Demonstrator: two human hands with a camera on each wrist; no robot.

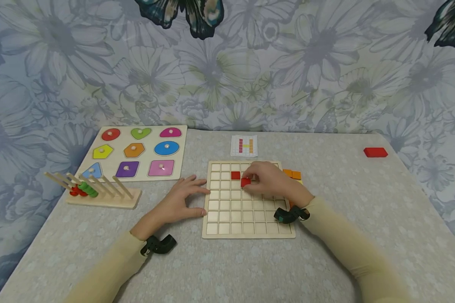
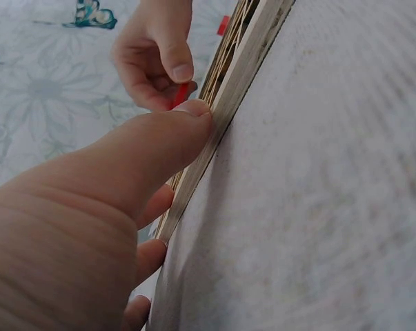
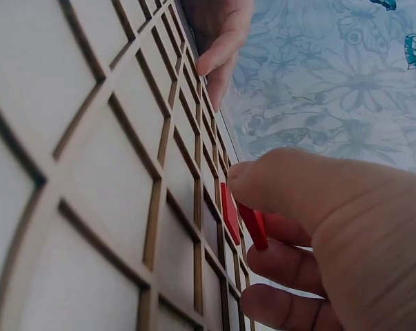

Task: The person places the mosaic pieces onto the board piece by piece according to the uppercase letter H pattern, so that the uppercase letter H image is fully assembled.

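A wooden grid board [image 1: 231, 206] of square cells lies on the table. One red square tile [image 1: 235, 175] sits in a cell of its upper rows. My right hand [image 1: 267, 179] pinches another red tile [image 3: 254, 226] between thumb and fingers, just over the cells to the right of the first. In the right wrist view that tile is tilted, close beside the seated one. My left hand [image 1: 183, 198] rests along the board's left edge with fingers spread, the thumb and fingertips touching the wooden side [image 2: 228, 103].
Orange tiles [image 1: 292, 174] lie by the board's right edge, partly behind my right wrist. Behind the board is a card [image 1: 244, 146] with a coloured grid pattern. A shape puzzle [image 1: 145, 145] and a peg stand [image 1: 106, 201] are at left. Red pieces [image 1: 376, 152] lie far right.
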